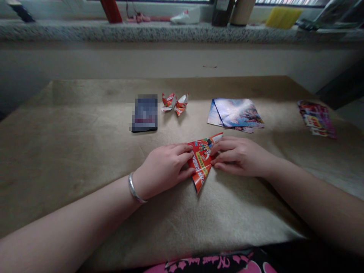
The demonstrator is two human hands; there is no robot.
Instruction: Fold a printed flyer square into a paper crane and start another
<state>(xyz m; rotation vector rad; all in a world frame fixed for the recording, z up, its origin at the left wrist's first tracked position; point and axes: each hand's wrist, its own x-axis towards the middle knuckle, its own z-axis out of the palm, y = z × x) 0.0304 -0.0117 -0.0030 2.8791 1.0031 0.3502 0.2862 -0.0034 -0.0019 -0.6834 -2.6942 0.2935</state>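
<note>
A red printed sheet of paper [200,163], folded into a triangle, lies on the table between my two hands. Its lower tip points toward me, and a pale corner shows at the upper right. My left hand [167,165], with a silver bracelet at the wrist, grips the left edge with thumb and fingers. At the right edge, my right hand [241,155] pinches the paper with its fingertips. Beyond them sits a folded red-and-white paper butterfly [174,104].
A dark, blurred-out flat device [145,113] lies left of the butterfly. Blue-pink printed sheets [239,113] are behind my right hand, with colourful packets [317,119] farther right. The granite windowsill [170,34] holds a yellow sponge-like block [283,18] and several containers.
</note>
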